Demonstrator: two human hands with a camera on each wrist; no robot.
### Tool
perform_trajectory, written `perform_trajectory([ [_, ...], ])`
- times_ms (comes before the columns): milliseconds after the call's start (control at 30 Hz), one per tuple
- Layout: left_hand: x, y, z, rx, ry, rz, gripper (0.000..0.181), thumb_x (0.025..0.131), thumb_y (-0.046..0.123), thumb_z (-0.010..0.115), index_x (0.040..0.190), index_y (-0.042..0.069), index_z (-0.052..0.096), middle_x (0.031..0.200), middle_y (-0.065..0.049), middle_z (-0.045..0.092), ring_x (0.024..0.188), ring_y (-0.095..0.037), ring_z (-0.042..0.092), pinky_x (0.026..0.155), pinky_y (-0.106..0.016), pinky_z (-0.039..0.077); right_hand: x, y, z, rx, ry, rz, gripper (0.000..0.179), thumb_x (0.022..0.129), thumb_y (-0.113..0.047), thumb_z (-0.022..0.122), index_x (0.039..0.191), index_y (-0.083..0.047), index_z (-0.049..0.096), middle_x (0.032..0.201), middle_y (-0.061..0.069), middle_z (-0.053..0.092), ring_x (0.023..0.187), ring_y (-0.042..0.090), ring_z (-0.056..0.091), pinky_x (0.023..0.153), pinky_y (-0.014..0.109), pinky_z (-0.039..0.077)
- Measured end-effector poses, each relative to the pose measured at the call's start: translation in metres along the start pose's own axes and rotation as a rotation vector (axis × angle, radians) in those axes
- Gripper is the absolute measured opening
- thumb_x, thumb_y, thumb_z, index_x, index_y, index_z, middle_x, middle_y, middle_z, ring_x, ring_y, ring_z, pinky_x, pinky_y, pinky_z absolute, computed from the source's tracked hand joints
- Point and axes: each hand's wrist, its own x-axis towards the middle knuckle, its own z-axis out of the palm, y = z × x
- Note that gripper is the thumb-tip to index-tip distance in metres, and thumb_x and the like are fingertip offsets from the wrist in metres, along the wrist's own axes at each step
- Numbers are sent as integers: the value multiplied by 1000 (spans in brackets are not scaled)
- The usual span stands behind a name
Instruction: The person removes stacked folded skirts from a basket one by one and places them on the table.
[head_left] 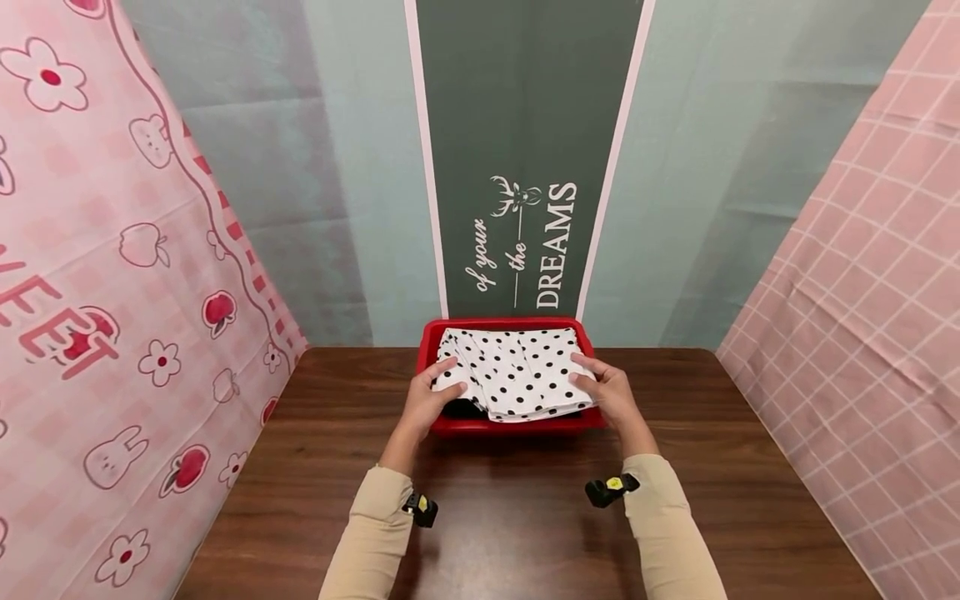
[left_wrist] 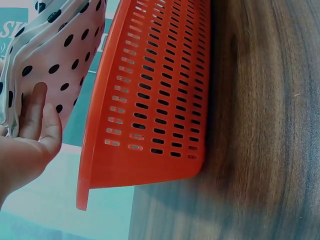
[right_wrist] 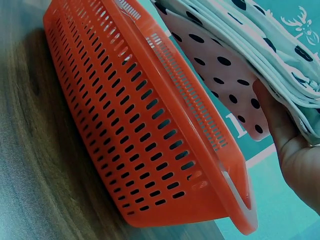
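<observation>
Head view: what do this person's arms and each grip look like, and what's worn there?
The left sleeve and right sleeve are plain beige, ending near the wrists. The left grip and right grip are human hands without gloves. Worn there are a left wrist camera and right wrist camera, both black with a yellow marking too small to read. No cables show.

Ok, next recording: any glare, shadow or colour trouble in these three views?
Head view: soft glare on the tabletop, shadow just in front of the basket, polka-dot cloth clear; left wrist view: bluish-green cast, basket looking orange-red; right wrist view: similar cast, tabletop washed grey-blue at lower left.
</observation>
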Motion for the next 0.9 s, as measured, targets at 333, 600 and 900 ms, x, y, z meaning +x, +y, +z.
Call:
perform_trajectory([
  [333, -27, 19, -1, -27, -32, -20, 46, 79, -1, 70, 123, -6, 57, 128, -17, 53, 126, -27, 35, 103, -42, 26, -28, 3, 3, 5, 26, -19, 47, 86, -8, 67, 129, 3, 53, 136, 16, 45, 115, 16, 40, 78, 17, 45],
  [600, -55, 38, -7, -34, 8, 4, 46, 77, -5, 69, 122, -10, 55, 126, -22, 53, 125, -27, 38, 102, -40, 26, -46, 4, 13, 38, 30, -81, 46, 84, -9, 69, 126, 4, 55, 131, 15, 51, 118, 15, 40, 80, 19, 46],
  [900, -71, 7, -24, 4, 91, 3, 46, 77, 0, 73, 121, -4, 60, 125, -14, 56, 121, -21, 42, 88, -18, 37, -66, 16, 38, 156, 37, -98, 44, 82, 2, 68, 123, 11, 54, 128, 20, 52, 108, 10, 48, 74, 19, 48],
])
